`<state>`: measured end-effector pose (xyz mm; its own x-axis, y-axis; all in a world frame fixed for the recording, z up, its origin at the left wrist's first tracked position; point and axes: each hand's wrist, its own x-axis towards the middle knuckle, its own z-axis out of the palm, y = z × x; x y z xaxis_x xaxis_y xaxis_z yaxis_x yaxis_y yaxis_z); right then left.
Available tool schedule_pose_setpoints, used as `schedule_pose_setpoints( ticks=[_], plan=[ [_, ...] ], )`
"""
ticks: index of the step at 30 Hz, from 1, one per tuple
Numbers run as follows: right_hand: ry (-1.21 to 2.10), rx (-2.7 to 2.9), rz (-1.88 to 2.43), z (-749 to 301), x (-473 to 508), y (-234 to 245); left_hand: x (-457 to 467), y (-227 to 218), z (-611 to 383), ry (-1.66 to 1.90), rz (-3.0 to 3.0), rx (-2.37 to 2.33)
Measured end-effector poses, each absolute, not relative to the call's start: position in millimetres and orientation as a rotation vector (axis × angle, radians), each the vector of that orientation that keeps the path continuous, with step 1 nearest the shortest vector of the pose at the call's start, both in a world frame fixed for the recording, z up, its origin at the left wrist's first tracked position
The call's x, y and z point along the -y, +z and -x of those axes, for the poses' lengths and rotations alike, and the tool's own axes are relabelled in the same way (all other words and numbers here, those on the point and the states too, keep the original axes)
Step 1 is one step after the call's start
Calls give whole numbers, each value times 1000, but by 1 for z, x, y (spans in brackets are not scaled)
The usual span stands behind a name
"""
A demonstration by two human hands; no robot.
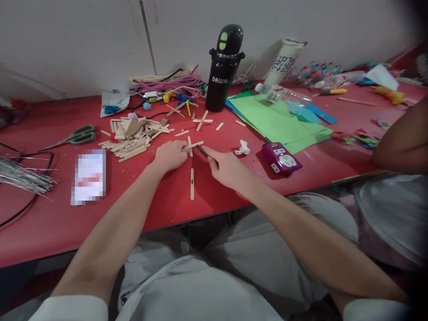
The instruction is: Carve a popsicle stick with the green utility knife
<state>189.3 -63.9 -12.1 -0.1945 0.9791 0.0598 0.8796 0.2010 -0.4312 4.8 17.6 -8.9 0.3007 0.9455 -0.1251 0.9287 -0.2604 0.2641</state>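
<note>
My left hand (171, 155) is closed, its fingertips on a short wooden craft stick (198, 144) lying on the red table. This stick crosses another craft stick (190, 141). My right hand (226, 167) is wrapped round a slim dark tool (202, 150), whose tip meets the stick by my left fingertips; its exact kind is too small to make out. Just in front of both hands lies a single craft stick with a slot in its middle (192, 189). Behind them rest two sticks forming a cross (202, 121).
Left of my hands are a craft stick pile (138, 138), green-handled scissors (82, 134), a blurred-out phone-like object (88, 177) and wires (25, 176). A black bottle (219, 80), green sheets (277, 118) and a purple device (280, 158) stand or lie rightward. Another person's arm (403, 138) is at right.
</note>
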Motion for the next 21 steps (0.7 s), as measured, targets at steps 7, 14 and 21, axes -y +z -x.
schedule_pose_setpoints(
  ticks=[7, 14, 21],
  plan=[
    [379, 2165, 1758, -189, 64, -15, -16, -7, -5, 96, -2297, -1679],
    [375, 2159, 1744, -189, 64, -15, -16, -7, -5, 118, -2281, -1678],
    [375, 2167, 1724, -190, 63, -15, -16, -8, -4, 119, -2275, -1679]
  ],
)
